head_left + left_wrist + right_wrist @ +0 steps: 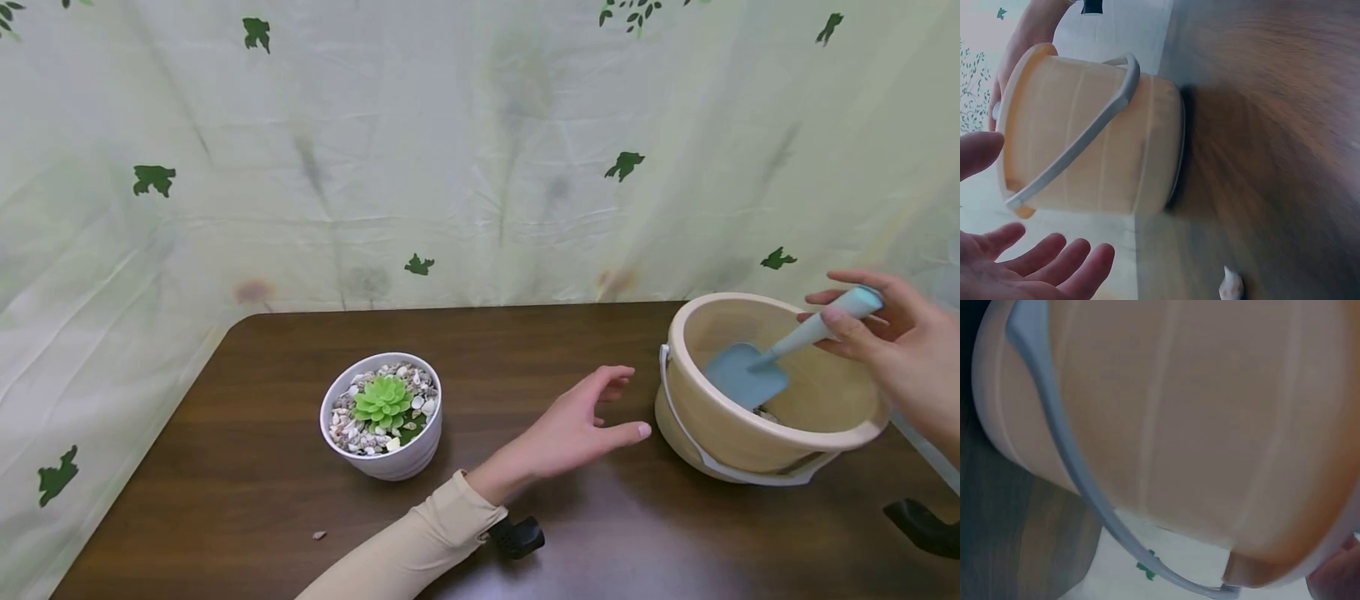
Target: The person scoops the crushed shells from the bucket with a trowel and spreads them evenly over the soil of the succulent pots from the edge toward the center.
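A beige bucket [686,408] with a pale grey handle stands on the right side of the table. Over its opening my right hand [892,333] holds a light blue trowel [746,375] by its handle, the blade tilted down inside the bucket. Some small stones show at the bucket's bottom beside the blade; most of the inside is hidden. My left hand [573,425] hovers left of the bucket, fingers loosely extended and holding nothing. In the left wrist view its fingers [1088,265] stand apart from the bucket [1085,131]. The bucket wall [1204,425] fills much of the right wrist view.
A white pot [405,467] with a green succulent [382,402] among shells and pebbles stands left of my left hand. One small shell [319,535] lies on the brown table [225,483]. A pale leaf-printed cloth [450,167] hangs behind the table.
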A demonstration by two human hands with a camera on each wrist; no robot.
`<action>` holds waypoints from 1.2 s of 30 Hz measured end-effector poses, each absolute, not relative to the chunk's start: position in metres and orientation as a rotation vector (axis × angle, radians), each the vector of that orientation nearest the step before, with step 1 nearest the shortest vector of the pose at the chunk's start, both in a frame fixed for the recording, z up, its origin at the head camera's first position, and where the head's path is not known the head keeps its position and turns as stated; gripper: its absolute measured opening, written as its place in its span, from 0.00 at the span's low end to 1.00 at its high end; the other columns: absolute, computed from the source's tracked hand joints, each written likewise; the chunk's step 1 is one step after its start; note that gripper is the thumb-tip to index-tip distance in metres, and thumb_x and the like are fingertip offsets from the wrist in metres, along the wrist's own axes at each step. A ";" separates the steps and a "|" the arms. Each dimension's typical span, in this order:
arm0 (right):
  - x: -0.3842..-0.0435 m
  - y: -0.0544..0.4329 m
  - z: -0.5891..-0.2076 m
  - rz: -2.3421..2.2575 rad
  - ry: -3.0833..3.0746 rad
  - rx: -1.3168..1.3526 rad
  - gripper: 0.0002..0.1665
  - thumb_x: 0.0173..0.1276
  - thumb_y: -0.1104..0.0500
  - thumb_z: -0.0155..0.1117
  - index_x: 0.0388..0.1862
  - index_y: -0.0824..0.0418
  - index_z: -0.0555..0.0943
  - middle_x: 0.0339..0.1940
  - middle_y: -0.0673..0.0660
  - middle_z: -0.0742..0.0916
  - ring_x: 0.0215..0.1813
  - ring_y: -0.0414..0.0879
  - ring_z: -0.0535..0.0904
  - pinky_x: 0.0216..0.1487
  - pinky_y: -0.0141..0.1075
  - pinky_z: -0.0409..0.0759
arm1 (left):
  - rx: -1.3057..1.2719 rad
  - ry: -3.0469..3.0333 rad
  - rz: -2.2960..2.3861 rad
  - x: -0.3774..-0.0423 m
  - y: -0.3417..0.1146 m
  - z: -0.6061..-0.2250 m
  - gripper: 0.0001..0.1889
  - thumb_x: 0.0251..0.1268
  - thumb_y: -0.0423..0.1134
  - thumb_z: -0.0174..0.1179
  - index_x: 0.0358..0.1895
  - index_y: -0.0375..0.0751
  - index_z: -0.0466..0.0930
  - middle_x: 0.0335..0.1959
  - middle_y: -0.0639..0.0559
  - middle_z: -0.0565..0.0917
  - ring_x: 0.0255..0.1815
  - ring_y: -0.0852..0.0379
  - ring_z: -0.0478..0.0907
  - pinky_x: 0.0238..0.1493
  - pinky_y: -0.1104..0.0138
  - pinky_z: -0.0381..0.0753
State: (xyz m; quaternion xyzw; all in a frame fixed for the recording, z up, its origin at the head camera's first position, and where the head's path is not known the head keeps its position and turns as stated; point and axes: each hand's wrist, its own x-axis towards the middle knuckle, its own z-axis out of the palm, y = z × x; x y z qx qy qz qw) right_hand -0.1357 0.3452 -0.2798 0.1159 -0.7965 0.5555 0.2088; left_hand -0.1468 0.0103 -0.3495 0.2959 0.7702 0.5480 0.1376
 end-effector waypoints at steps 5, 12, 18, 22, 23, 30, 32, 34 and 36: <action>-0.140 0.341 -0.278 1.253 -2.457 0.341 0.24 0.71 0.69 0.58 0.66 0.62 0.73 0.50 0.50 0.82 0.45 0.29 0.82 0.39 0.24 0.79 | 0.805 2.194 1.677 -0.155 0.033 -0.348 0.40 0.62 0.51 0.67 0.75 0.62 0.57 0.68 0.62 0.67 0.65 0.60 0.69 0.56 0.64 0.74; -0.148 0.337 -0.280 1.130 -2.462 0.321 0.18 0.70 0.66 0.63 0.58 0.64 0.76 0.47 0.51 0.82 0.41 0.29 0.82 0.37 0.22 0.78 | 0.857 2.150 1.750 -0.162 0.052 -0.340 0.43 0.62 0.51 0.67 0.76 0.70 0.50 0.71 0.64 0.59 0.66 0.57 0.67 0.56 0.63 0.74; -0.151 0.334 -0.282 1.055 -2.493 0.276 0.15 0.69 0.66 0.64 0.52 0.65 0.77 0.44 0.49 0.82 0.36 0.26 0.82 0.35 0.21 0.78 | 0.903 2.190 1.687 -0.167 0.063 -0.337 0.41 0.62 0.54 0.66 0.76 0.67 0.54 0.68 0.64 0.62 0.63 0.65 0.66 0.56 0.67 0.71; -0.151 0.332 -0.284 1.032 -2.548 0.241 0.13 0.70 0.64 0.63 0.51 0.65 0.74 0.44 0.42 0.82 0.37 0.24 0.81 0.35 0.22 0.78 | 0.883 2.231 1.631 -0.172 0.069 -0.335 0.42 0.60 0.57 0.66 0.75 0.66 0.55 0.68 0.64 0.63 0.62 0.68 0.65 0.60 0.68 0.67; -0.152 0.332 -0.284 1.050 -2.553 0.231 0.13 0.71 0.64 0.62 0.51 0.65 0.73 0.44 0.41 0.82 0.38 0.24 0.80 0.35 0.23 0.79 | 0.881 2.236 1.621 -0.173 0.070 -0.335 0.42 0.59 0.58 0.67 0.75 0.66 0.55 0.68 0.64 0.63 0.63 0.69 0.64 0.61 0.68 0.66; -0.156 0.334 -0.283 1.230 -2.553 0.206 0.15 0.73 0.62 0.59 0.52 0.68 0.69 0.41 0.33 0.84 0.42 0.25 0.81 0.35 0.26 0.80 | 0.840 2.124 1.679 -0.180 0.076 -0.334 0.46 0.56 0.52 0.71 0.75 0.63 0.53 0.71 0.59 0.63 0.64 0.68 0.63 0.60 0.69 0.66; -0.157 0.335 -0.283 1.283 -2.550 0.209 0.15 0.74 0.62 0.58 0.52 0.68 0.68 0.41 0.35 0.85 0.43 0.26 0.81 0.36 0.27 0.81 | 0.829 2.089 1.707 -0.181 0.077 -0.334 0.46 0.55 0.50 0.72 0.75 0.62 0.54 0.70 0.58 0.65 0.63 0.68 0.64 0.59 0.70 0.66; -0.157 0.335 -0.283 1.325 -2.556 0.208 0.15 0.74 0.61 0.57 0.52 0.69 0.68 0.40 0.37 0.85 0.43 0.28 0.82 0.36 0.29 0.81 | 0.826 2.073 1.718 -0.182 0.078 -0.333 0.45 0.55 0.48 0.73 0.74 0.62 0.55 0.69 0.57 0.65 0.61 0.68 0.65 0.58 0.71 0.66; -0.157 0.336 -0.283 1.370 -2.565 0.207 0.15 0.75 0.61 0.57 0.51 0.70 0.67 0.40 0.40 0.86 0.44 0.30 0.82 0.36 0.31 0.82 | 0.828 2.064 1.718 -0.182 0.078 -0.334 0.45 0.55 0.48 0.73 0.74 0.61 0.55 0.68 0.57 0.65 0.61 0.68 0.65 0.58 0.70 0.66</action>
